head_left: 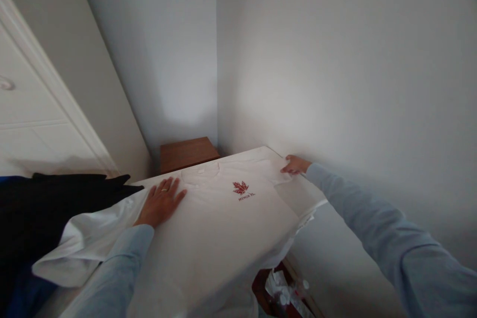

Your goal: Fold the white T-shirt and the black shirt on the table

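left grip (162, 202) released, flat on white T-shirt (223, 231) | right grip (294, 164) pinching its sleeve edge, wall (335, 84) just beyond | black garment (55, 203) beside left grip

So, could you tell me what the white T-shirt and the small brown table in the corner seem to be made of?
White T-shirt: soft matte knit, probably cotton; it drapes and creases. Brown table: wood or veneer, judging by its reddish-brown smooth top.

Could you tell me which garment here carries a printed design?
The white T-shirt, with a red maple leaf on its chest; the black garment to its left looks plain.
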A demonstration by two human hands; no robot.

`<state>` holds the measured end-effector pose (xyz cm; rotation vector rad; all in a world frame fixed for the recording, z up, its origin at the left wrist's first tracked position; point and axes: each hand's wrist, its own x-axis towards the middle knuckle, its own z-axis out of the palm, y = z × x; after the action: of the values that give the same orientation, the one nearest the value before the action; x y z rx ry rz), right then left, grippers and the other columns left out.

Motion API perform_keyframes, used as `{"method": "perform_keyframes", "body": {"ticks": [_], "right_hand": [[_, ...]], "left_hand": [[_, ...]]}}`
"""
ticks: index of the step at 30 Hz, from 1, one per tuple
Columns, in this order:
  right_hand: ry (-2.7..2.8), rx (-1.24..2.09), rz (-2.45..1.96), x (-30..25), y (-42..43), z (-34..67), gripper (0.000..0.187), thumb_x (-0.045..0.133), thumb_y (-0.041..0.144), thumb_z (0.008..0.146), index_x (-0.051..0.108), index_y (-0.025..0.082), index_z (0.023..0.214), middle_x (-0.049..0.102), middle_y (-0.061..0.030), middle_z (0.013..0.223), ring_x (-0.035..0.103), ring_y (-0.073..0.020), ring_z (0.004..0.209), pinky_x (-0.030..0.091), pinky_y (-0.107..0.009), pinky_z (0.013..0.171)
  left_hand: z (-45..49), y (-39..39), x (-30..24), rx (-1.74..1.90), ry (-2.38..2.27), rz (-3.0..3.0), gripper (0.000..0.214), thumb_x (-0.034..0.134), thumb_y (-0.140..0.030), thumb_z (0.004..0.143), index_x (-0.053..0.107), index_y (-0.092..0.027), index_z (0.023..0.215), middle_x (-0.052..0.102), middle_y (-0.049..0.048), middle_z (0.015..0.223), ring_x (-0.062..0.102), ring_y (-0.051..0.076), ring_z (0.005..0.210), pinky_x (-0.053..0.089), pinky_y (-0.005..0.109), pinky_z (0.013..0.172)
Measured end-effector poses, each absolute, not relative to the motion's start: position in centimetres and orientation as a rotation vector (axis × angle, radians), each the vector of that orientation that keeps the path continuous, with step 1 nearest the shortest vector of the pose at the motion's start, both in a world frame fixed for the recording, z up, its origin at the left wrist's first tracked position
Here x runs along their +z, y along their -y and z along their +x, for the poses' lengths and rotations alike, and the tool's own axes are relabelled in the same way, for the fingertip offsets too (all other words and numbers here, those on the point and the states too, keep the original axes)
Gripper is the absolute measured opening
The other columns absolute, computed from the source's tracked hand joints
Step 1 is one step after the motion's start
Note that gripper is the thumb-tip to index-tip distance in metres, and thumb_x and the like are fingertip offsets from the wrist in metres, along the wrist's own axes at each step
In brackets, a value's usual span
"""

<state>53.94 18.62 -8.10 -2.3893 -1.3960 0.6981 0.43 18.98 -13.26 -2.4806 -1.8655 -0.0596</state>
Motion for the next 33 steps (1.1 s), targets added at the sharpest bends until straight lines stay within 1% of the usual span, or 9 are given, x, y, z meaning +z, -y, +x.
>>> {"method": "perform_keyframes", "body": {"ticks": [3, 5, 8, 10, 13, 18, 23, 27, 33], "right_hand": [[1.431, 0.702, -2.429, -7.7, -17.6, 53.9, 0.079, 0.088, 0.022, 0.063, 0.055, 0.013, 0.133, 0.067, -0.0016, 0.073, 0.062, -0.0158, 0.062, 0.049, -0.025, 0.057], [1.468, 0.630, -2.468, -7.2, -17.1, 54.0, 0.076, 0.085, 0.026, 0.068, 0.053, 0.011, 0.136, 0.068, -0.0038, 0.075, 0.064, -0.0178, 0.067, 0.049, -0.026, 0.059], [1.560, 0.430, -2.541, -6.4, -16.5, 54.1, 0.069, 0.078, 0.030, 0.076, 0.053, 0.010, 0.137, 0.071, -0.0130, 0.096, 0.068, -0.0245, 0.086, 0.053, -0.032, 0.071], [1.637, 0.254, -2.593, -6.0, -16.0, 53.9, 0.062, 0.075, 0.027, 0.078, 0.055, 0.008, 0.133, 0.067, -0.0214, 0.115, 0.066, -0.0330, 0.105, 0.052, -0.041, 0.085], [1.776, 0.071, -2.632, -5.8, -15.3, 52.8, 0.048, 0.066, 0.023, 0.084, 0.057, 0.006, 0.129, 0.063, -0.0286, 0.122, 0.061, -0.0418, 0.115, 0.047, -0.053, 0.092], [2.138, -0.039, -2.426, -6.6, -15.4, 48.8, 0.051, 0.051, 0.039, 0.097, 0.048, 0.015, 0.143, 0.059, -0.0211, 0.135, 0.057, -0.0340, 0.125, 0.045, -0.045, 0.099], [2.342, -0.221, -2.155, -9.1, -17.4, 43.3, 0.050, 0.039, 0.045, 0.102, 0.055, 0.012, 0.136, 0.057, -0.0200, 0.139, 0.055, -0.0327, 0.126, 0.045, -0.044, 0.102], [2.448, -0.144, -1.969, -11.9, -20.1, 40.2, 0.056, 0.034, 0.048, 0.103, 0.050, 0.013, 0.144, 0.044, -0.0189, 0.153, 0.041, -0.0289, 0.141, 0.033, -0.043, 0.116], [2.393, -0.066, -2.020, -14.7, -23.3, 40.0, 0.063, 0.023, 0.053, 0.103, 0.039, 0.018, 0.153, 0.033, -0.0156, 0.160, 0.028, -0.0295, 0.149, 0.028, -0.051, 0.119]], "left_hand": [[0.4, -19.0, -13.3, -0.049, 1.848, -2.485, 0.065, 0.026, -0.047, 0.100, 0.033, -0.013, 0.155, 0.031, 0.0151, 0.162, 0.026, 0.032, 0.151, 0.024, 0.054, 0.121], [0.3, -19.1, -13.4, -0.024, 1.859, -2.472, 0.066, 0.025, -0.047, 0.100, 0.032, -0.012, 0.155, 0.031, 0.0146, 0.163, 0.025, 0.031, 0.152, 0.024, 0.053, 0.122], [0.1, -19.3, -13.8, -0.028, 1.861, -2.464, 0.066, 0.026, -0.049, 0.100, 0.031, -0.013, 0.156, 0.030, 0.0139, 0.163, 0.025, 0.030, 0.152, 0.024, 0.053, 0.122], [0.0, -19.5, -14.1, -0.041, 1.864, -2.464, 0.067, 0.026, -0.050, 0.100, 0.031, -0.013, 0.156, 0.031, 0.0141, 0.163, 0.024, 0.030, 0.152, 0.024, 0.053, 0.122], [0.0, -19.4, -14.1, -0.047, 1.878, -2.467, 0.068, 0.025, -0.050, 0.100, 0.030, -0.013, 0.156, 0.030, 0.0135, 0.163, 0.024, 0.030, 0.152, 0.023, 0.052, 0.122], [0.5, -19.0, -13.3, -0.026, 1.915, -2.476, 0.069, 0.023, -0.051, 0.100, 0.027, -0.013, 0.157, 0.027, 0.0125, 0.164, 0.023, 0.029, 0.153, 0.023, 0.052, 0.123], [0.4, -19.0, -13.4, -0.030, 1.914, -2.489, 0.070, 0.022, -0.054, 0.100, 0.028, -0.013, 0.157, 0.027, 0.0134, 0.164, 0.022, 0.029, 0.153, 0.022, 0.052, 0.123], [0.1, -19.3, -14.0, -0.044, 1.920, -2.497, 0.072, 0.021, -0.057, 0.100, 0.026, -0.015, 0.158, 0.027, 0.0127, 0.164, 0.021, 0.029, 0.153, 0.021, 0.052, 0.124], [-0.1, -19.6, -14.3, -0.072, 1.914, -2.505, 0.073, 0.020, -0.060, 0.099, 0.028, -0.016, 0.157, 0.026, 0.0123, 0.164, 0.021, 0.029, 0.153, 0.020, 0.052, 0.124]]}}
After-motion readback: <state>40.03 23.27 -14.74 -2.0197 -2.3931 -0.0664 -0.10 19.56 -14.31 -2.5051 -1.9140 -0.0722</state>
